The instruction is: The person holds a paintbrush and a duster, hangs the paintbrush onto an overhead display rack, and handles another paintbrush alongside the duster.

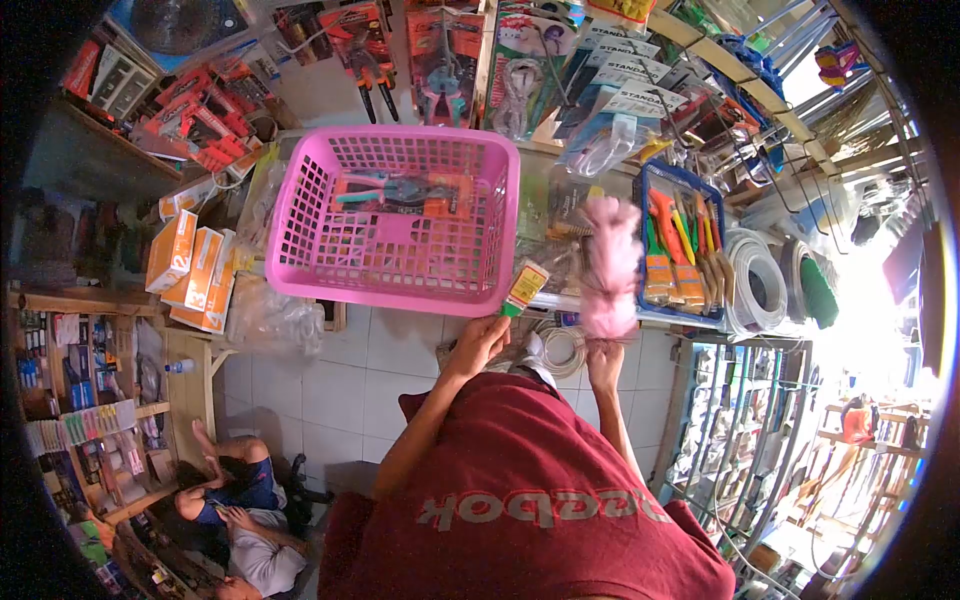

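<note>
Maroon shirt (540,470) cloth lay nearest, back from both hands. Just ahead, the left hand (478,346) pinched a green-and-yellow brush-like item (526,288), probably light, stiff; the right hand (604,364) gripped a blurred pink duster (612,265), likely soft, best held at its base.

A brush (527,288), green at the handle and yellow with red on its label, is gripped at the green end by the left fingers (497,329); its labelled part is slanted forward and rightward beyond them. A pink, fluffy duster (612,270), blurred, is held lengthwise ahead of the right fingers (603,348).
</note>
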A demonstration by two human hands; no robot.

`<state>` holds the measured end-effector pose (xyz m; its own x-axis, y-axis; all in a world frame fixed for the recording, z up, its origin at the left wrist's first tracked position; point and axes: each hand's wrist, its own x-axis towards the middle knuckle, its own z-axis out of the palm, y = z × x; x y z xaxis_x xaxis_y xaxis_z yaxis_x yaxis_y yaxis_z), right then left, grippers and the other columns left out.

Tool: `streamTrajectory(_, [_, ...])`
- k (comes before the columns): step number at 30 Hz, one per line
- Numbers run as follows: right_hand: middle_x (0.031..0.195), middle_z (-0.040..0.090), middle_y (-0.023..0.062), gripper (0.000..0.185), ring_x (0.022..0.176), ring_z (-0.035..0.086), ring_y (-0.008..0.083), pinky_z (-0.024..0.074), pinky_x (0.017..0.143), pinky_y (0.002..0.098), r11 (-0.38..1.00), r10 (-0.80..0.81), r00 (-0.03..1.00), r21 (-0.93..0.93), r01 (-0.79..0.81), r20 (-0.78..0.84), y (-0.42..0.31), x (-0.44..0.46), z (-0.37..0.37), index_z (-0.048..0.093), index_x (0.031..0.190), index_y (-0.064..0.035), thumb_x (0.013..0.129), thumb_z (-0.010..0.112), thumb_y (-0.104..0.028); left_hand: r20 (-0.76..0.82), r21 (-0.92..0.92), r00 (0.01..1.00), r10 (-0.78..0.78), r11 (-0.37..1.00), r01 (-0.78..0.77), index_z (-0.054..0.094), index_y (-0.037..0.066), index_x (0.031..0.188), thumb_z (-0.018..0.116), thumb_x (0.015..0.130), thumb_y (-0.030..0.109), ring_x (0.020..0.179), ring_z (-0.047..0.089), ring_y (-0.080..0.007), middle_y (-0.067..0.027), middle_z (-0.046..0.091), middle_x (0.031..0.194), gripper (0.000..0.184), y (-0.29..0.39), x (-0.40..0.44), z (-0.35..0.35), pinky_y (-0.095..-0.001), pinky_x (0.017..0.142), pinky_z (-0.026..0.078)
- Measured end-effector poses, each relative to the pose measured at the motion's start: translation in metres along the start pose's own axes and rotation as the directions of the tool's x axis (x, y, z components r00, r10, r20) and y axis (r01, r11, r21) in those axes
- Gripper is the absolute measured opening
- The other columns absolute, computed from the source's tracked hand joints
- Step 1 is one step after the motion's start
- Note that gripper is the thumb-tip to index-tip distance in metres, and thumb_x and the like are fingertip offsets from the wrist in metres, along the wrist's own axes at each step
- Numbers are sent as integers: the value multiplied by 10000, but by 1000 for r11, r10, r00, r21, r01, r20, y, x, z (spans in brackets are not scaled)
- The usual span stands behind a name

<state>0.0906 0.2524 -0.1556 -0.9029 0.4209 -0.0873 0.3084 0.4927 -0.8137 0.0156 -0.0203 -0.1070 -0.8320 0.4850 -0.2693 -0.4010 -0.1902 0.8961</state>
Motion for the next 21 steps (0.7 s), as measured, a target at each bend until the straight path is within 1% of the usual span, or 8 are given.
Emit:
streamTrajectory(1, [608, 569, 244, 146, 580, 563, 412, 419, 552, 450, 999, 29, 999, 38, -30, 37, -10, 0, -4, 539, 625, 73, 728, 477, -10, 5, -3, 1000, 18, 1000, -18, 523, 63, 697, 434, 971, 379, 428, 324, -34, 44, 383, 510, 427, 1, 0, 0, -209, 404, 240])
streamTrajectory(3, [636, 620, 193, 161, 611, 632, 225, 469, 582, 389, 940, -339, 939, 13, 340, -55, -41, -3, -3, 619, 761, 79, 714, 489, -4, 6, 5, 999, 37, 999, -37, 521, 66, 696, 428, 973, 381, 423, 324, -34, 44, 383, 510, 429, 1, 2, 2, -206, 402, 241])
streamTrajectory(5, [671, 634, 197, 214, 611, 625, 219, 476, 593, 383, 913, 20, 983, -405, 56, 181, -25, 0, -12, 642, 834, 67, 691, 497, 2, -8, 28, 999, 42, 999, -41, 521, 67, 700, 424, 974, 381, 415, 323, -34, 43, 388, 512, 428, -4, 3, 1, -204, 397, 243])
streamTrajectory(8, [696, 605, 265, 207, 596, 626, 292, 471, 589, 398, 996, 85, 996, 32, -86, 29, -3, 5, -3, 641, 808, 57, 680, 491, -9, -1, -32, 1000, 6, 999, -6, 518, 70, 701, 418, 976, 383, 403, 319, -35, 42, 389, 510, 428, 1, 1, 3, -203, 389, 242])
streamTrajectory(11, [638, 605, 211, 169, 636, 624, 245, 468, 609, 385, 964, -247, 967, -84, 252, 63, -7, 5, -6, 618, 757, 57, 753, 499, -61, 2, -54, 1000, 21, 998, -21, 517, 72, 703, 417, 974, 392, 400, 323, -35, 43, 390, 510, 431, -2, 2, 2, -203, 383, 245])
streamTrajectory(16, [644, 621, 188, 150, 679, 631, 215, 460, 606, 376, 994, -4, 1000, -111, 3, -3, -9, 9, -6, 625, 769, 48, 781, 511, -49, 2, -66, 1000, 12, 998, -12, 516, 70, 714, 422, 974, 394, 409, 329, -34, 45, 382, 519, 426, -2, 3, 3, -200, 388, 250])
streamTrajectory(19, [537, 500, 240, 131, 480, 534, 225, 401, 491, 390, 982, 7, 1000, 191, -2, -27, -25, 10, -5, 544, 653, 87, 686, 512, -36, -19, -81, 1000, 8, 997, -9, 514, 73, 713, 419, 976, 392, 416, 326, -32, 48, 373, 517, 424, 0, 2, 4, -199, 392, 246])
streamTrajectory(21, [568, 556, 224, 125, 530, 602, 233, 435, 505, 358, 930, -365, 931, 24, 366, -30, -11, 10, 1, 560, 665, 88, 682, 467, 6, -19, -82, 1000, 19, 996, -20, 513, 77, 710, 417, 976, 391, 422, 326, -30, 50, 370, 516, 423, -2, 3, 4, -200, 396, 243])
